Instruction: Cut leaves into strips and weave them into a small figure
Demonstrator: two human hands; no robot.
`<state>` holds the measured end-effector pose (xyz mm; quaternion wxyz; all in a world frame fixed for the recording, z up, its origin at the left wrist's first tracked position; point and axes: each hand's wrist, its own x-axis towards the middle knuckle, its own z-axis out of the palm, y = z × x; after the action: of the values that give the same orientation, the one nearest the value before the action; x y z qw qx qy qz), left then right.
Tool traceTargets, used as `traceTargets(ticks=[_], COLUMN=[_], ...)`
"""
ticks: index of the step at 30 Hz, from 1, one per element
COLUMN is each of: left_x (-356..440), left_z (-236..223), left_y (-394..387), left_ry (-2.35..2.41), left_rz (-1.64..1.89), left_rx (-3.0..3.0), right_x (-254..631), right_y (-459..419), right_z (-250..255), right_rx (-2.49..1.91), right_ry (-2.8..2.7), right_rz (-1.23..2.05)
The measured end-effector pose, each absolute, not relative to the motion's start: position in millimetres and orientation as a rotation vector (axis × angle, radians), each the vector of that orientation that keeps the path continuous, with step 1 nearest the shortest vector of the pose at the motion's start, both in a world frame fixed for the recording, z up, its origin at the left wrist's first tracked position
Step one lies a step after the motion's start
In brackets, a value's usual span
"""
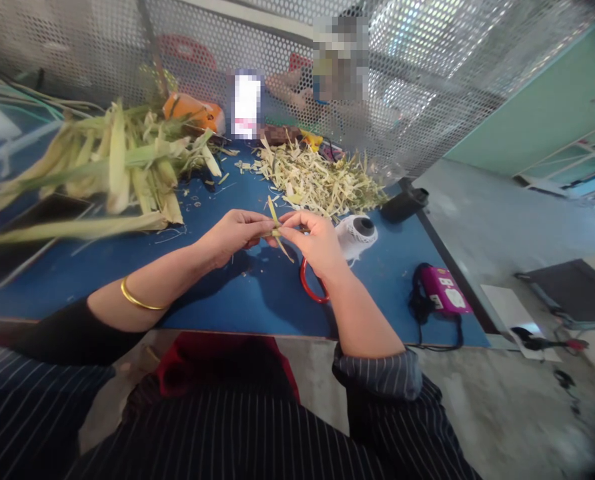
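Observation:
Over the middle of the blue table, my left hand (pixel 235 239) and my right hand (pixel 317 243) meet fingertip to fingertip. Both pinch a small crossed piece of pale green-yellow leaf strips (pixel 275 220). One strip end points up and away, another slants down toward me. My fingers cover the spot where the strips cross. Just under my right hand lies a red ring-shaped handle (pixel 308 283), its other part hidden by the hand. A cone of white thread (pixel 355 239) lies close beside my right hand's knuckles.
Long leaf stalks (pixel 117 160) are heaped at the left on the blue table (pixel 217 300). Shredded leaf bits (pixel 317 177) are piled behind my hands. A black cylinder (pixel 405 203) and a magenta box with a cord (pixel 445 290) lie right. A perforated metal screen (pixel 277 40) stands behind.

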<state>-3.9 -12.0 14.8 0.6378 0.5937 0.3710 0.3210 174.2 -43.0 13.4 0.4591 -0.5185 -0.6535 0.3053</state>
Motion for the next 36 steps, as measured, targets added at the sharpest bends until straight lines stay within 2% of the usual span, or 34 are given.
traceTargets(ticks=[11,22,31,36], left_x=[-2,-7,-5,-7], left_z=[15,14,17,22], left_y=[-13,-9,-11,-6], left_ry=[0.908,0.851,0.859,0.848], left_rz=[0.682,0.680,0.661,0.712], left_rx=[1.318,1.179,1.098,0.892], right_x=[176,179,180,187], right_y=[-38,-44,-41,-43], right_z=[5,22,18,26], right_rx=[-1.266,-1.167,-1.145,-1.068], right_ry=[-1.507,-1.921,-1.955,-2.053], right_rz=[0.931,0.357,0.318,0.090])
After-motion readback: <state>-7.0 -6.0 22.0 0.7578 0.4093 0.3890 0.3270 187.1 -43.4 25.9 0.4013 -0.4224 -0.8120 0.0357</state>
